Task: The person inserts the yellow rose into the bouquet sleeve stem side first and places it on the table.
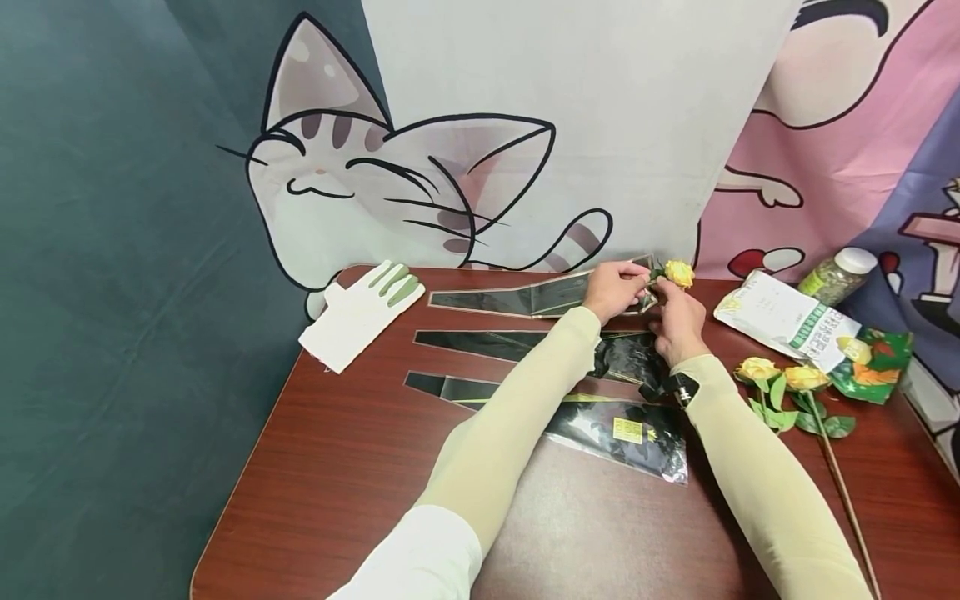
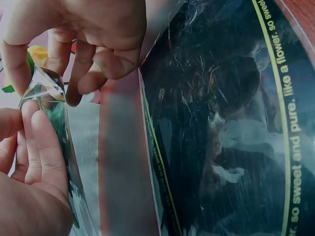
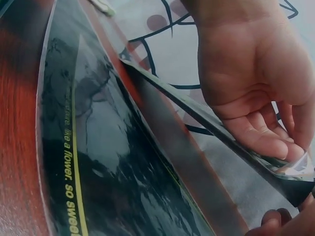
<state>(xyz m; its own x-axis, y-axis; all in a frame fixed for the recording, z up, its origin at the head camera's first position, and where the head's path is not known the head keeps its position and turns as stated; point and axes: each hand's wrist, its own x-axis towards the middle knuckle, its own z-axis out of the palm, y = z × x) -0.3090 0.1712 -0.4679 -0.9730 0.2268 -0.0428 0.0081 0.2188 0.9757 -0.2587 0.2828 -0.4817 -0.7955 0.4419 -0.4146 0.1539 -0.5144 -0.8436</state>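
At the far edge of the table, my left hand (image 1: 615,290) pinches the open end of a black-and-clear flower sleeve (image 1: 555,295). My right hand (image 1: 681,321) grips the same end from the other side, its fingers bent over the film in the left wrist view. A yellow rose (image 1: 679,273) sticks out past that end, its head just beyond my fingertips. Green leaves show through the film, while most of the stem is hidden. Nearer to me lie a second sleeve (image 1: 480,342) and a third sleeve (image 1: 615,435) with yellow print.
White gloves (image 1: 363,317) lie at the back left. On the right are two yellow roses (image 1: 780,375), a white packet (image 1: 783,321), a clear jar with a white lid (image 1: 838,275) and a green patterned packet (image 1: 873,362). A cat-print cloth (image 1: 450,192) hangs behind the table.
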